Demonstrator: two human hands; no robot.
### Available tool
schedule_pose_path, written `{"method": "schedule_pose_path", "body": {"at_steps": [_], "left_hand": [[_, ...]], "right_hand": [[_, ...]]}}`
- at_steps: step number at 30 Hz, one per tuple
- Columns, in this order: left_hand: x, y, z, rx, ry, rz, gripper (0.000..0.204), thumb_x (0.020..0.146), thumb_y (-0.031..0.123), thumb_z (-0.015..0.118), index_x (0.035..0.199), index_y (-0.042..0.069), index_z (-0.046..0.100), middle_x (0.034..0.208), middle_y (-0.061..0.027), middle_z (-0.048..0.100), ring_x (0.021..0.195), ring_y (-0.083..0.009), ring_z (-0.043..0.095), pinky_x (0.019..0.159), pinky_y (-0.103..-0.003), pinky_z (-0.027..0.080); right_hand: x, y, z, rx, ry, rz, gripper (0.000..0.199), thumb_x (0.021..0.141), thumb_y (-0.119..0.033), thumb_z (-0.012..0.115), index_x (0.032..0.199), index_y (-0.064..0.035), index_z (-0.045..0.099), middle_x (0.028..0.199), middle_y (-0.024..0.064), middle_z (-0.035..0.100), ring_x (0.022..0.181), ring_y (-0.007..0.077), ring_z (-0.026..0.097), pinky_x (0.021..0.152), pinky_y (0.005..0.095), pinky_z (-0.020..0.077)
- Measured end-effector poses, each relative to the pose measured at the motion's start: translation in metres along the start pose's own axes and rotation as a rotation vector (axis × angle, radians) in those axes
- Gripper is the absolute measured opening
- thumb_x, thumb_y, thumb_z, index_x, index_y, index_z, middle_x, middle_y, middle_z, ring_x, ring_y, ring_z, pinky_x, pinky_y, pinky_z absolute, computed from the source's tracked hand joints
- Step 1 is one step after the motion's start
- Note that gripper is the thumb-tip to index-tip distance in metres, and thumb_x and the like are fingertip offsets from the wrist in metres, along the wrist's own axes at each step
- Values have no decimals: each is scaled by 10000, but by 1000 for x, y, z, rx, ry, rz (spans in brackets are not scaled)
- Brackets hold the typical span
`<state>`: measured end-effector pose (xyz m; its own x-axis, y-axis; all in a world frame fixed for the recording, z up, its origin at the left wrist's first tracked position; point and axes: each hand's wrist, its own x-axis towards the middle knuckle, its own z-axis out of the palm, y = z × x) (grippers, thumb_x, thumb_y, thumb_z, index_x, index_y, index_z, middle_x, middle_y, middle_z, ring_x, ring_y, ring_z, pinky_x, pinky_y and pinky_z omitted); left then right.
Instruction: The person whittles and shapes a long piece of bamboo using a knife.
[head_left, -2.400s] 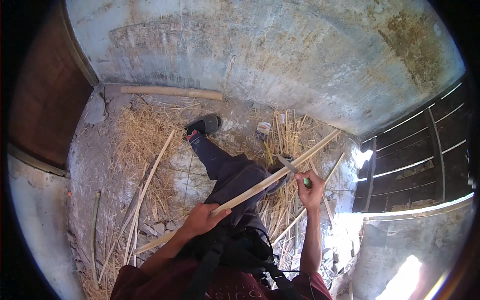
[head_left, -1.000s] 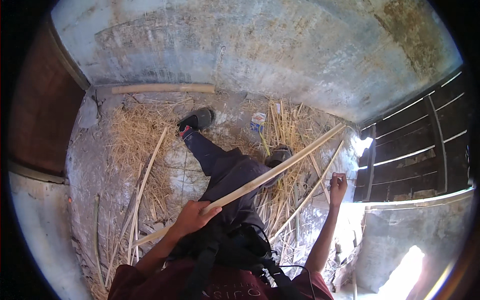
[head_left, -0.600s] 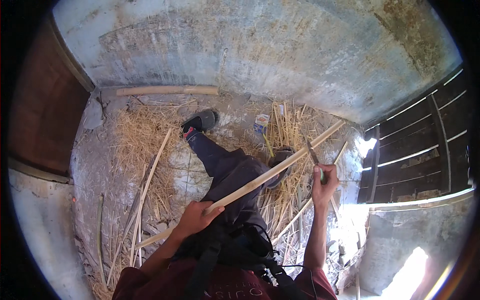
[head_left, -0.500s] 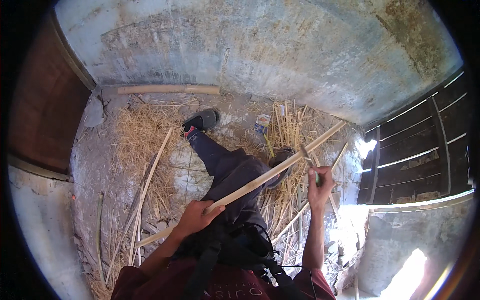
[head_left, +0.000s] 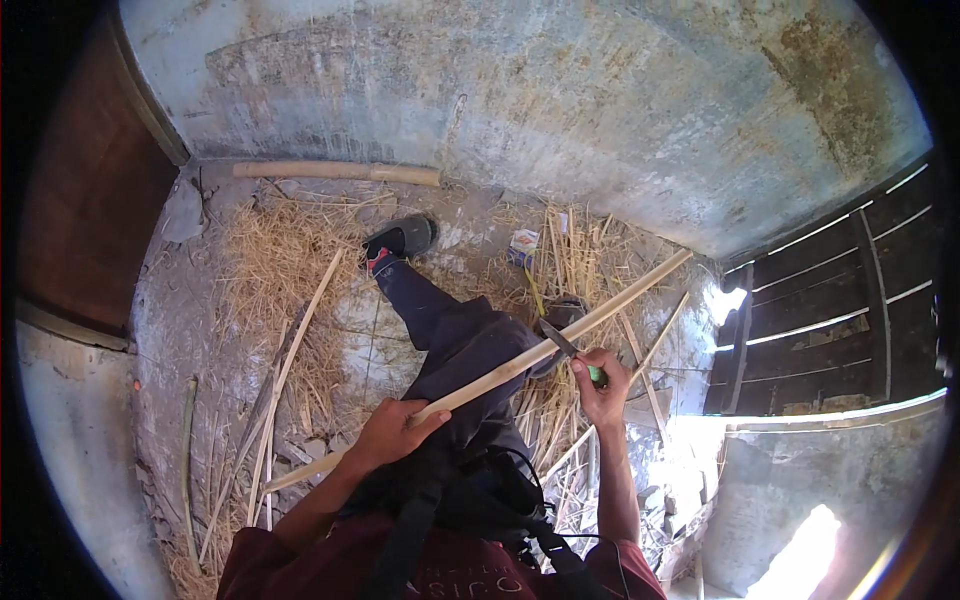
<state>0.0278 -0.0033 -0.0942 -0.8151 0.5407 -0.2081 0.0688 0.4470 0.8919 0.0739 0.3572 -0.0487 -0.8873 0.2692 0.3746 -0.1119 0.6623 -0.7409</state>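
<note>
A long pale bamboo strip [head_left: 500, 373] lies slantwise across my thigh, its far end raised toward the right wall. My left hand [head_left: 393, 432] is closed around its lower part, thumb on top. In my right hand [head_left: 604, 390] is a knife [head_left: 560, 338] with a green handle, gripped in the fist. Its dark blade crosses the strip near the middle and seems to touch it, beside my right shoe.
Straw-like shavings [head_left: 275, 265] heap on the floor at the left, with more bamboo pieces [head_left: 570, 260] at the right. A thick bamboo pole [head_left: 335, 172] lies along the back wall. Near my foot sits a small box [head_left: 523, 247]. Slatted boards [head_left: 820, 320] stand at the right.
My right hand and the knife have moved left along the bamboo strip, toward my body. The left hand keeps its grip in nearly the same place.
</note>
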Motion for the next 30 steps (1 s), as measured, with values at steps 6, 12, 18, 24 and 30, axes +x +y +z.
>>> {"method": "schedule_pose_path", "body": {"at_steps": [6, 12, 18, 24, 30], "left_hand": [[0, 0, -2, 67, -7, 14, 481, 1010, 492, 739, 936, 19, 792, 649, -225, 644, 615, -439, 657, 628, -507, 501], [-1, 1, -2, 81, -12, -4, 498, 1009, 507, 735, 912, 21, 784, 640, -220, 638, 607, -443, 655, 610, -507, 501], [1, 2, -6, 93, -13, 66, 511, 1008, 520, 730, 877, 29, 777, 615, -216, 624, 595, -448, 650, 597, -510, 504], [0, 11, 0, 154, -31, 31, 517, 1007, 515, 731, 833, 29, 757, 615, -214, 621, 600, -445, 648, 623, -516, 509], [-4, 17, 2, 148, 15, 56, 491, 1005, 481, 743, 826, 23, 756, 630, -210, 637, 603, -444, 643, 631, -518, 507]], "right_hand": [[7, 21, -12, -58, 84, -16, 90, 944, -16, 801, 933, 1, 713, 862, 140, 765, 767, 196, 737, 704, 320, 553], [35, 99, -62, -103, 442, 54, 133, 1021, -77, 726, 913, -9, 687, 868, 93, 738, 772, 146, 647, 695, 326, 497], [38, 136, -125, -32, 723, 257, 226, 1081, -238, 695, 978, -51, 621, 757, 1, 591, 637, 76, 500, 538, 259, 367], [5, 90, -109, 114, 607, 161, 194, 1108, -225, 656, 980, -115, 561, 744, -45, 521, 598, 21, 394, 506, 219, 262], [-9, 33, -62, 50, 204, 34, 136, 1010, -72, 760, 961, -16, 646, 875, 76, 736, 776, 138, 671, 686, 282, 514]]}}
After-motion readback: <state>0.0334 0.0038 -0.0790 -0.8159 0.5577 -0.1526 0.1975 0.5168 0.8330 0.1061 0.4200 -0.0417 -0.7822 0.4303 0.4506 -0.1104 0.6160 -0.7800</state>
